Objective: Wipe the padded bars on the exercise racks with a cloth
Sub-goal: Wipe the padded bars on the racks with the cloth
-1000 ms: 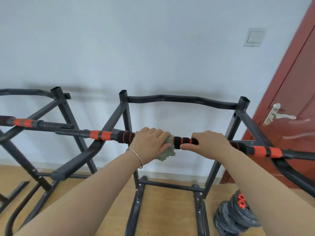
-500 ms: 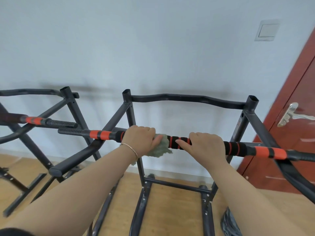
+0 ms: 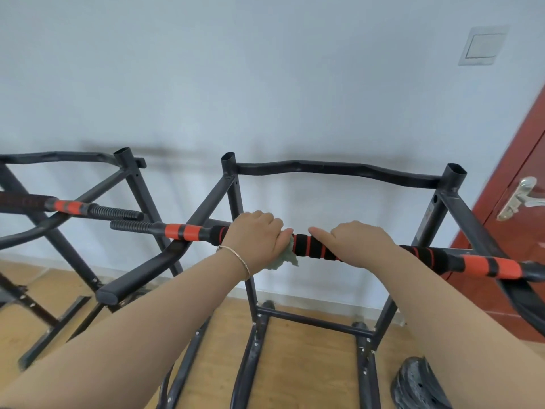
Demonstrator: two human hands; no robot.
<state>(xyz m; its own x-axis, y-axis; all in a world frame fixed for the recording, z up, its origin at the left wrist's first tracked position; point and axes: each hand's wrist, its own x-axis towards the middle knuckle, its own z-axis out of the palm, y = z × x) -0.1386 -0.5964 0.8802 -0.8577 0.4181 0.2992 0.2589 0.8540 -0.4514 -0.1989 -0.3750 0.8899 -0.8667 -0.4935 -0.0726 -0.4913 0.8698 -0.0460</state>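
Note:
A black padded bar (image 3: 314,247) with orange stripes runs left to right across the dark grey rack (image 3: 333,169) in front of me. My left hand (image 3: 255,234) grips a pale green cloth (image 3: 284,258) wrapped around the bar, with the cloth's edge hanging below my fingers. My right hand (image 3: 358,242) grips the same bar just to the right, its index finger lying straight along the padding toward the cloth. A short stretch of striped padding shows between the two hands.
A second rack (image 3: 124,160) with its own padded bar (image 3: 69,206) stands to the left. A red door (image 3: 510,219) with a metal handle (image 3: 519,197) is at the right. Dark weight plates (image 3: 418,385) lie on the wooden floor at lower right. A white wall is behind.
My left hand has slid the cloth leftward along the bar, leaving more striped padding bare between the hands. My view has shifted left, with the door moving toward the right edge.

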